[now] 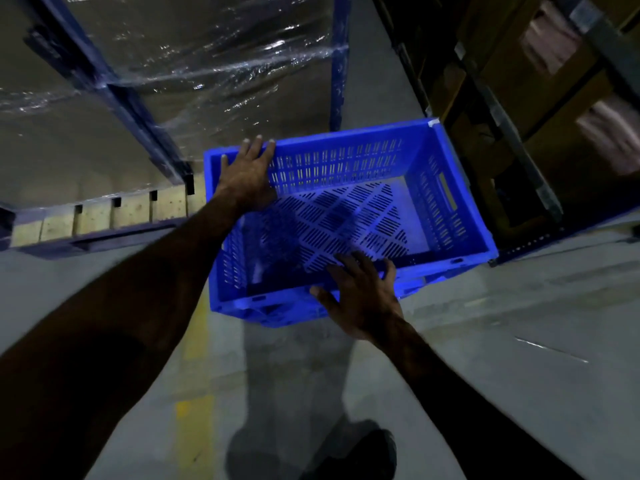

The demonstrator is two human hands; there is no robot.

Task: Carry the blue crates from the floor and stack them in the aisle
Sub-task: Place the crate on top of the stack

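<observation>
Head view. One blue crate (346,223) is fully visible, open side up and empty, in the aisle between a shrink-wrapped pallet load (166,64) on the person's left and a rack of cartons (540,98) on the right. A second blue rim appears just below its near edge, which suggests the crate sits on another; the count beneath cannot be confirmed.

Left hand (247,174): reaches across the interior to the far left corner. Fingers extend over the far rim, palm against the inner wall. The fingers are nearly straight, not wrapped round anything; contact is a press or hook, not a closed hold.

Right hand (360,299): rests on the near long rim, right of centre. Fingers are spread and straight, reaching over the rim into the crate. It holds nothing closed.

Critical relation: the crate's long axis runs left to right across the view, skewed so the right end lies farther away. The hands sit diagonally opposed, left on the far rim, right on the near rim. The right hand is nearer the body. Judgement: any squaring or seating move turns on this diagonal

Count: hands, two; visible shoe (363,452), one
</observation>
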